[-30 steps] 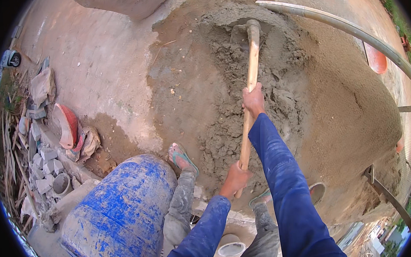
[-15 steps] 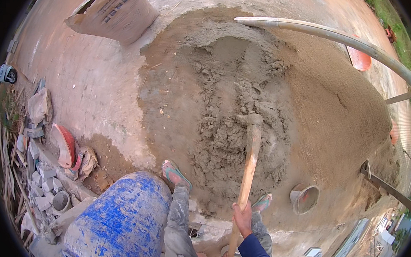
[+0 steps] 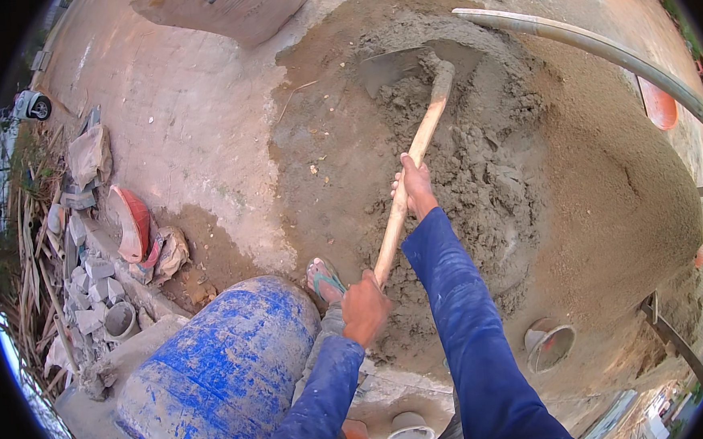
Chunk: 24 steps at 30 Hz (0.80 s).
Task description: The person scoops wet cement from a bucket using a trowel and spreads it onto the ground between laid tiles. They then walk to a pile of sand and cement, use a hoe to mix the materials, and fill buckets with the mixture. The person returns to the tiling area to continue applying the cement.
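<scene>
I hold a hoe by its pale wooden handle (image 3: 423, 133): my right hand (image 3: 414, 185) grips it midway, my left hand (image 3: 365, 307) closes round its lower end. The mortar-smeared metal blade (image 3: 387, 71) sits in the far part of a heap of wet grey mortar (image 3: 486, 187), partly covered by it. My left foot (image 3: 323, 277), in a green flip-flop, stands at the mortar's near left edge, beside a blue plastic barrel (image 3: 223, 356) lying on its side, crusted with dried cement.
Sand pile (image 3: 624, 203) and curved pole (image 3: 557, 34) on the right, bucket (image 3: 551, 342) below. Paper sack (image 3: 234, 9) beyond. Red basin (image 3: 133, 221), rubble (image 3: 91, 300) and sticks on the left; parked vehicle (image 3: 34, 104) farther off. More buckets (image 3: 410, 431) near my legs.
The blade came down toward my feet half a second ago and is now back at the far part of the mortar, angled farther left than a second ago. Both hands moved up with it.
</scene>
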Motion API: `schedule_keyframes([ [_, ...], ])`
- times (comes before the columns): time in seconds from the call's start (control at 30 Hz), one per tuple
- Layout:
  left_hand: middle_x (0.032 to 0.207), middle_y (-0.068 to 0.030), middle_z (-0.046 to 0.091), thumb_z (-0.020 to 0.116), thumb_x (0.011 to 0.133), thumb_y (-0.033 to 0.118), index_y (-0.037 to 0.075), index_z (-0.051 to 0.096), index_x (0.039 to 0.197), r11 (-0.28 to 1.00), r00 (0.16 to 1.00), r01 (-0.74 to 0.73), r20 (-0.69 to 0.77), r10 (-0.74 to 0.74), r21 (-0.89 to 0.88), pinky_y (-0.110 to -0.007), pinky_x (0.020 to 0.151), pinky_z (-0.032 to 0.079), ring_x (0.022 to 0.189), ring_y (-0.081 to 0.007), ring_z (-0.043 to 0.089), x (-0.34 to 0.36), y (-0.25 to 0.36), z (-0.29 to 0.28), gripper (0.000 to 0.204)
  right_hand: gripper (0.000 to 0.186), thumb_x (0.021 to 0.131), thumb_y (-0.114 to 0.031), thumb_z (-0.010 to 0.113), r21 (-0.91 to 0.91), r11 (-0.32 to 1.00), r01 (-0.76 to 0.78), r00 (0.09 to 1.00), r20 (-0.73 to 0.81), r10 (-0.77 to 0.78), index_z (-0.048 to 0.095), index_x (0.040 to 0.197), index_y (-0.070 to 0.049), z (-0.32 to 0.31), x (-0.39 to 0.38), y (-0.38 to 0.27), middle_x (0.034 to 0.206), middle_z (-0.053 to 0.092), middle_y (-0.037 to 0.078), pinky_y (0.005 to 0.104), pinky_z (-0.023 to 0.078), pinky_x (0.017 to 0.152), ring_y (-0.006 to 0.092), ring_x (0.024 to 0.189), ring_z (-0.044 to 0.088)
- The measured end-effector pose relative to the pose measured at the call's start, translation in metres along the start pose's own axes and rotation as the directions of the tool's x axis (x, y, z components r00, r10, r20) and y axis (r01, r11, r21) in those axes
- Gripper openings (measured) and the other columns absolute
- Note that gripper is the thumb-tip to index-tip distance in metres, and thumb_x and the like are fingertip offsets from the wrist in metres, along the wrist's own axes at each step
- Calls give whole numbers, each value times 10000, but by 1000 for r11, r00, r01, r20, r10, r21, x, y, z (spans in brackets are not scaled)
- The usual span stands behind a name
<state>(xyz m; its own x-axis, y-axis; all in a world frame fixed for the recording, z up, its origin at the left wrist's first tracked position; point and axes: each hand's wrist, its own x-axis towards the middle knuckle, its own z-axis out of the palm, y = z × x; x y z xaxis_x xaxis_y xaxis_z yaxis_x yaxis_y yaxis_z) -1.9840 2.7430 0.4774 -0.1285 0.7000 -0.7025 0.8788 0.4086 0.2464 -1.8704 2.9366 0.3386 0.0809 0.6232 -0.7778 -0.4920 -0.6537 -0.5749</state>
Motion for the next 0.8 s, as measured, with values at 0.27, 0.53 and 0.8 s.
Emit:
schedule_keyframes([
  [0.27,800,-268,647,652,730,127,-35,541,970,990,958,126,266,-104,-68,-495,736,511,805,-428,649,-133,-11,74,310,336,909,-397,588,-102,959,-264,959,-132,250,367,1013,-168,-97,-119,76,658,465,39,344,438,356,165,438,474],
  [0.53,797,-262,649,651,748,208,20,550,976,979,934,141,347,-83,-145,-520,710,499,776,-451,635,-270,-57,187,312,309,912,-246,621,-233,956,-179,965,-232,124,389,1024,-76,-183,-363,159,668,499,37,276,435,366,127,438,518],
  [0.8,755,-221,658,645,766,184,54,546,962,997,993,-60,102,65,-51,-520,690,485,751,-415,646,-138,17,145,255,273,940,-288,566,-41,989,139,957,-251,-145,370,1006,-110,-168,-184,-14,616,464,32,287,428,344,129,401,487],
])
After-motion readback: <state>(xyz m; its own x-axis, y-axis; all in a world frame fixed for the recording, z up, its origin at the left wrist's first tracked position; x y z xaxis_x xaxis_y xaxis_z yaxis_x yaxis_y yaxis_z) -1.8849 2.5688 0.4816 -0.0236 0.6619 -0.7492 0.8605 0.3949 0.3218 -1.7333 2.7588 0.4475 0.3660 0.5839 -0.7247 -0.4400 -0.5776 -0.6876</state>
